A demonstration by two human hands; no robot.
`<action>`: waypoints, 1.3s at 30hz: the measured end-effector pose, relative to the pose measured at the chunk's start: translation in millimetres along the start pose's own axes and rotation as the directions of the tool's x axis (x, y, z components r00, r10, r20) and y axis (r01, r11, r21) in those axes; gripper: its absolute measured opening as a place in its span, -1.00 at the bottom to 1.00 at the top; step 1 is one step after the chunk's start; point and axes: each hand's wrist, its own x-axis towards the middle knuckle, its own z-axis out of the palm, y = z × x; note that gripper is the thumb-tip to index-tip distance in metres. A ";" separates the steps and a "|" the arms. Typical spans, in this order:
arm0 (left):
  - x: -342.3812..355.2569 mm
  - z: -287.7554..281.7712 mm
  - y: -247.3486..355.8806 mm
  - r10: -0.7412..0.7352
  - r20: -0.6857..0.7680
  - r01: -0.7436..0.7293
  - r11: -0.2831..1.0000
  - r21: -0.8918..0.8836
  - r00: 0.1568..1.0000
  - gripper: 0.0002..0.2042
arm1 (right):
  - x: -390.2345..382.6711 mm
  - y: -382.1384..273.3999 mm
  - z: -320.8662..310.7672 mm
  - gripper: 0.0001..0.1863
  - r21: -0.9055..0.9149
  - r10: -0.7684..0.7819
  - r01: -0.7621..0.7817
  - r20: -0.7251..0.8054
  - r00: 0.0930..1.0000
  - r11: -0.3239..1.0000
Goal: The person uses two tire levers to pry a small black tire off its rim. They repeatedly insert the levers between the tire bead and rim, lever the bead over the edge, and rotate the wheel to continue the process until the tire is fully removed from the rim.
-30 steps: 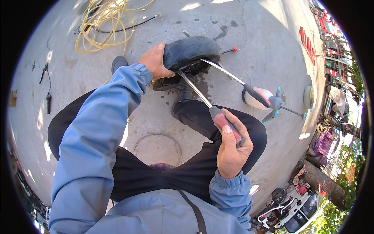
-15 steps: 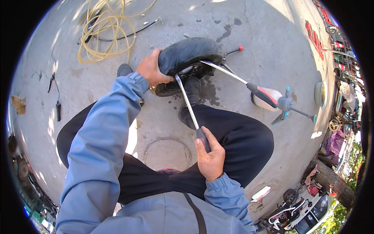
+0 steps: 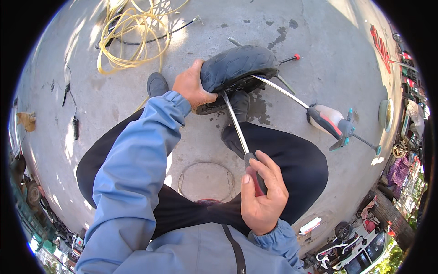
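Note:
A black motor-scooter tire (image 3: 239, 68) on its wheel stands tilted on the ground between my feet. My left hand (image 3: 191, 86) is closed on its left side, thumb pressed near the rim. One tire lever (image 3: 236, 123) has its metal tip tucked under the tire's near edge beside my left thumb. My right hand (image 3: 264, 196) holds that lever loosely by its red and black handle, thumb and fingers on either side. A second tire lever (image 3: 285, 93) is wedged under the tire's right part, with its handle sticking out to the right, unheld.
A spray bottle (image 3: 335, 121) lies behind the second lever's handle. Coiled yellow hose (image 3: 132, 36) rests at the far left; a thin cable with a black grip (image 3: 75, 128) lies below it. A basin (image 3: 386, 114) stands at right. Wet patches mark the concrete.
My right hand has loosened its fingers around the lever handle and shifted slightly right and nearer to me. The left hand keeps hold of the tire. The whole view has shifted somewhat.

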 end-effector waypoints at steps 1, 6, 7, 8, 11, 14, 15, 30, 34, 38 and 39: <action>-1.4 -0.4 2.6 0.003 0.000 -0.003 1.000 -0.015 1.000 -0.13 | 8.3 -13.2 -9.5 -0.72 -0.022 -0.124 0.126 0.046 0.991 0.992; -2.1 5.1 -8.4 0.093 -0.063 -0.099 0.990 -0.096 0.994 -0.13 | 44.5 -29.0 -12.2 -0.81 -0.248 -0.562 0.613 0.250 0.789 0.750; -4.0 4.2 -16.2 0.099 -0.085 -0.109 0.987 -0.117 0.991 -0.12 | 54.2 -37.5 -10.2 -0.83 -0.336 -0.577 0.634 0.262 0.774 0.697; -3.1 2.7 -12.5 0.093 -0.089 -0.101 0.991 -0.088 0.992 -0.16 | 65.6 -42.4 -6.1 -0.81 -0.263 -0.611 0.660 0.250 0.751 0.704; -12.0 2.3 7.6 0.035 0.091 -0.031 0.998 -0.048 0.995 -0.24 | 104.6 -59.2 30.0 -0.74 0.311 -0.693 0.626 0.194 0.694 0.715; -8.5 18.1 -7.3 0.090 -0.005 -0.090 0.992 -0.085 0.996 -0.25 | 136.8 -91.2 71.2 -0.68 0.355 -0.610 0.530 0.168 0.774 0.770; -8.0 16.1 -8.5 0.072 -0.005 -0.072 0.986 -0.150 0.997 -0.25 | 139.4 -89.8 76.0 -0.66 0.366 -0.620 0.539 0.150 0.770 0.758; -2.7 -3.4 -5.2 0.007 0.026 -0.006 0.999 -0.036 1.000 -0.32 | 218.8 -131.1 131.5 -0.67 0.331 -0.406 0.384 -0.002 0.914 0.862; -3.3 -3.2 -4.7 -0.015 0.056 0.016 1.000 -0.020 0.998 -0.38 | 238.4 -124.0 143.7 -0.68 0.216 -0.442 0.431 0.007 0.897 0.876; 0.0 3.0 -6.2 0.005 0.004 -0.004 0.999 -0.054 1.000 -0.36 | 245.5 -134.6 153.6 -0.65 0.018 -0.434 0.434 0.032 0.900 0.901; 2.2 6.0 -2.8 0.004 0.010 -0.003 0.998 -0.060 1.000 -0.37 | 249.6 -132.5 152.9 -0.64 0.044 -0.463 0.461 0.050 0.885 0.886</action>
